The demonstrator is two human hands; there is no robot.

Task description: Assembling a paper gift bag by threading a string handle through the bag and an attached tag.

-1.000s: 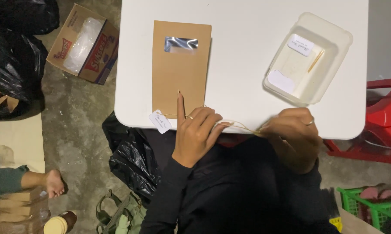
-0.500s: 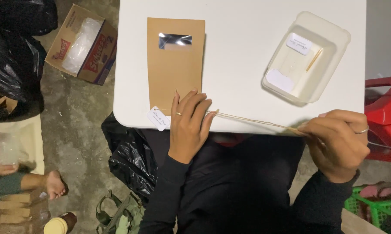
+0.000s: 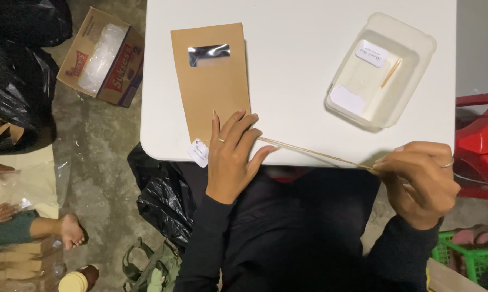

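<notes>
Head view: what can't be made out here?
- Where the twine attaches: the left hand covers the brown bag's lower edge.
- The twine's other end: buried in the right hand.
- Print on the small tag: too small.
- The thin stick in the plastic tray: too small to identify.

A clear plastic tray (image 3: 411, 40) holding small white cards is seen on the white worktop (image 3: 298, 65). On the floor, a cardboard box (image 3: 104, 59), black bags (image 3: 165, 197) and a red stool (image 3: 479, 143) are visible.
</notes>
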